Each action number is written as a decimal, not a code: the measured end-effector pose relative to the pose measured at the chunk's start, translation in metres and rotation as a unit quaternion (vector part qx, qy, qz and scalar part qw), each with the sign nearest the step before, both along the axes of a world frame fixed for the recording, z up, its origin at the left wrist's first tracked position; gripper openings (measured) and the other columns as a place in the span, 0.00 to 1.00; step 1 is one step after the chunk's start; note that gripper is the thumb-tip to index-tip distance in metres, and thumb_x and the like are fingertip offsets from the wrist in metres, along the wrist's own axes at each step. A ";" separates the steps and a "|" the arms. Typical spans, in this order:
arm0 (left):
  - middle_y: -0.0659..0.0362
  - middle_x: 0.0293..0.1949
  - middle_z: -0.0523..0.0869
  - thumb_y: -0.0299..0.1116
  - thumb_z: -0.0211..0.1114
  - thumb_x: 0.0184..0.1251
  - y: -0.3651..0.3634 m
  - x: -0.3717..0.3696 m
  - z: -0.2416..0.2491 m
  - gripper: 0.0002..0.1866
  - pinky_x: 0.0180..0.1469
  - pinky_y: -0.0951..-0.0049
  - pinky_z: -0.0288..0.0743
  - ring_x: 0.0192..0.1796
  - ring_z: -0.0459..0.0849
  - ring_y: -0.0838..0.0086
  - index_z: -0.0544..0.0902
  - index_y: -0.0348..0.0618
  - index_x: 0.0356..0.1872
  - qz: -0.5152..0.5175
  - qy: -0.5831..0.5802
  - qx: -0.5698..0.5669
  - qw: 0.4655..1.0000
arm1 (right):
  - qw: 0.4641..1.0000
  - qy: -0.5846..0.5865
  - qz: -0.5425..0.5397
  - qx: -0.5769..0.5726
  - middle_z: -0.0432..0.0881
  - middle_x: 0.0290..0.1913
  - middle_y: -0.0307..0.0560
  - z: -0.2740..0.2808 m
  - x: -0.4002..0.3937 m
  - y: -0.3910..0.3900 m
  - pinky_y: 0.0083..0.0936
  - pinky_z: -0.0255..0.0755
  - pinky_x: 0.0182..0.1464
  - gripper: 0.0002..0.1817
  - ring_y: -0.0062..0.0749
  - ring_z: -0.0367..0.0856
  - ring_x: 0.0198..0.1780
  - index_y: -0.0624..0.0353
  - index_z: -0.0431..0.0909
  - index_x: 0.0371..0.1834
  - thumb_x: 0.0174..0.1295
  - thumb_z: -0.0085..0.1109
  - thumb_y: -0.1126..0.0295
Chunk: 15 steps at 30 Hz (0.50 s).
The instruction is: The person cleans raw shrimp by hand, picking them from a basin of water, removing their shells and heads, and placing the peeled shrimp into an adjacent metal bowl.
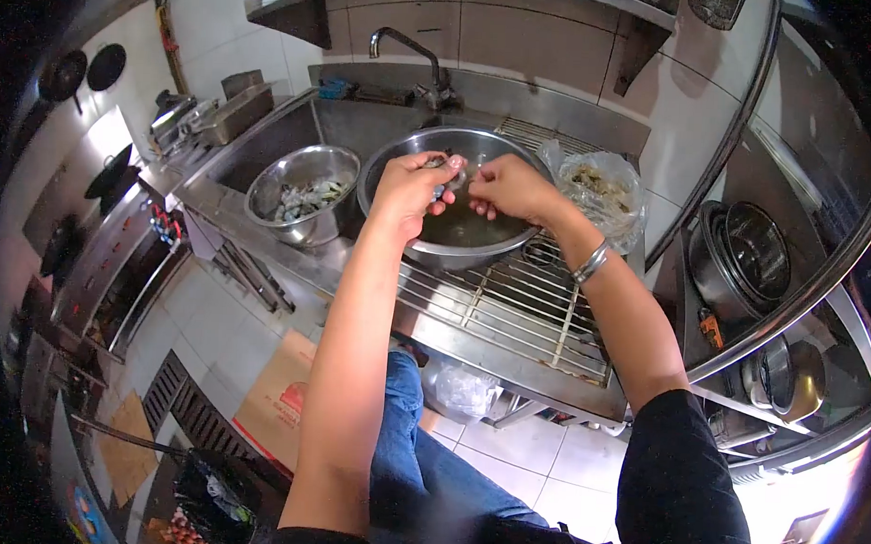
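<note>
At the upper left of the frame, dark pans are hanging on a white tiled wall [222, 54] above a steel stove counter [120, 232]. Moving right, a smaller round steel bowl [304, 193] is sitting on the counter, holding pale discarded bits. Just beside it, a large round steel bowl [457, 201] with water in it is resting on a wire rack [521, 309]. Over that bowl, in the upper middle of the frame, the left hand [410, 187] is pinching a small greyish piece of food [446, 164] between its fingertips, while the right hand [510, 186] is closing its fingers on the same piece from the other side. Further right, a clear plastic bag of greenish food [597, 187] is slumping against the bowl, and steel pots are standing at the far right.

The wet piece looks slippery, so it could be dropping into the water if either grip loosens. The big bowl is overhanging the rack bars and could be tipping under a push.

What the small piece is cannot be told; the fingers are covering most of it. The lens is blacking out the frame's corners.
</note>
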<state>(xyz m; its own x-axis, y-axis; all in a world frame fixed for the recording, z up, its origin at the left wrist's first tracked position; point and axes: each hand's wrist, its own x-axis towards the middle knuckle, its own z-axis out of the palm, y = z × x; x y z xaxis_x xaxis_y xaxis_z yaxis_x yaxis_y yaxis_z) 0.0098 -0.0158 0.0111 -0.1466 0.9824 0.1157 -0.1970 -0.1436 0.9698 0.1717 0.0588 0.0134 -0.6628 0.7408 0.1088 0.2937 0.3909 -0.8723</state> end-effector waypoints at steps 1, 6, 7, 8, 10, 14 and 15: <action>0.64 0.25 0.80 0.34 0.69 0.61 0.000 0.000 -0.001 0.08 0.18 0.83 0.61 0.22 0.74 0.81 0.82 0.41 0.32 0.000 0.000 -0.001 1.000 | 1.000 0.000 0.000 -0.001 0.81 0.23 0.43 0.000 0.001 0.000 0.19 0.74 0.26 0.09 0.23 0.80 0.24 0.67 0.80 0.26 0.58 0.58 0.72; 0.65 0.24 0.80 0.35 0.69 0.61 0.004 -0.001 -0.003 0.09 0.16 0.82 0.60 0.20 0.76 0.81 0.83 0.41 0.31 0.070 0.039 0.007 0.997 | 0.991 0.130 0.007 -0.019 0.82 0.30 0.45 0.000 -0.001 0.004 0.19 0.77 0.32 0.06 0.23 0.81 0.29 0.68 0.79 0.35 0.60 0.59 0.75; 0.65 0.24 0.80 0.35 0.69 0.61 0.005 0.000 -0.003 0.09 0.16 0.82 0.60 0.20 0.76 0.81 0.83 0.41 0.31 0.069 0.038 0.007 0.997 | 0.991 0.129 0.006 -0.019 0.82 0.30 0.45 0.002 0.000 0.002 0.19 0.77 0.32 0.06 0.23 0.81 0.29 0.68 0.79 0.35 0.60 0.59 0.75; 0.64 0.23 0.80 0.35 0.69 0.61 0.004 0.001 -0.003 0.08 0.16 0.82 0.59 0.19 0.76 0.80 0.82 0.41 0.31 0.083 0.048 0.005 0.995 | 0.990 0.135 -0.002 -0.039 0.82 0.31 0.46 0.004 0.000 0.000 0.19 0.78 0.33 0.06 0.24 0.81 0.29 0.69 0.79 0.36 0.60 0.59 0.75; 0.64 0.23 0.81 0.35 0.68 0.61 0.002 0.003 -0.001 0.08 0.15 0.82 0.59 0.19 0.77 0.80 0.82 0.40 0.31 0.098 0.058 0.002 0.993 | 0.988 0.141 -0.010 -0.060 0.82 0.31 0.47 0.006 0.000 -0.001 0.18 0.78 0.35 0.06 0.24 0.81 0.30 0.69 0.79 0.37 0.59 0.59 0.76; 0.61 0.25 0.84 0.33 0.67 0.61 0.003 0.004 -0.003 0.08 0.14 0.81 0.57 0.19 0.78 0.80 0.83 0.39 0.30 0.103 0.083 0.009 0.991 | 0.995 0.098 -0.009 -0.024 0.82 0.30 0.46 0.007 -0.001 -0.005 0.18 0.79 0.35 0.07 0.24 0.81 0.29 0.70 0.79 0.36 0.57 0.61 0.76; 0.60 0.25 0.84 0.33 0.67 0.61 0.003 0.004 -0.002 0.07 0.14 0.81 0.57 0.19 0.78 0.80 0.83 0.39 0.30 0.095 0.074 0.012 0.993 | 0.996 0.086 -0.006 0.012 0.83 0.30 0.46 0.007 -0.001 -0.006 0.19 0.79 0.35 0.07 0.24 0.82 0.29 0.70 0.79 0.35 0.57 0.62 0.77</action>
